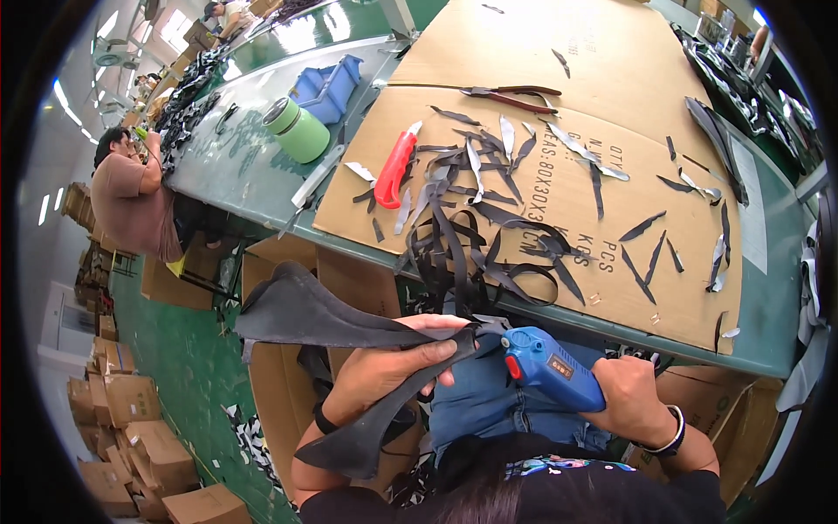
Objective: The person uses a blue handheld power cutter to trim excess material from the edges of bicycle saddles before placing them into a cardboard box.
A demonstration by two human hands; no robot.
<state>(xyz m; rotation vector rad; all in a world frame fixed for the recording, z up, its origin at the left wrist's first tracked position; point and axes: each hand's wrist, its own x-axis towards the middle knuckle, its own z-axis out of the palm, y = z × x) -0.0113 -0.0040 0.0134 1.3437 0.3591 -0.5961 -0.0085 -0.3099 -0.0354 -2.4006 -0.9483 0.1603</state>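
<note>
Right now, in the head view, the left hand pinches what looks like one floppy black piece above the lap, probably steadying its edge beside the tool's nose. The right hand wraps firmly around one blue power tool, nose leftward. Up on the cardboard sheet, perhaps laid to shield the table: one red knife, one pair of pliers, and black strips too tangled to count!
</note>
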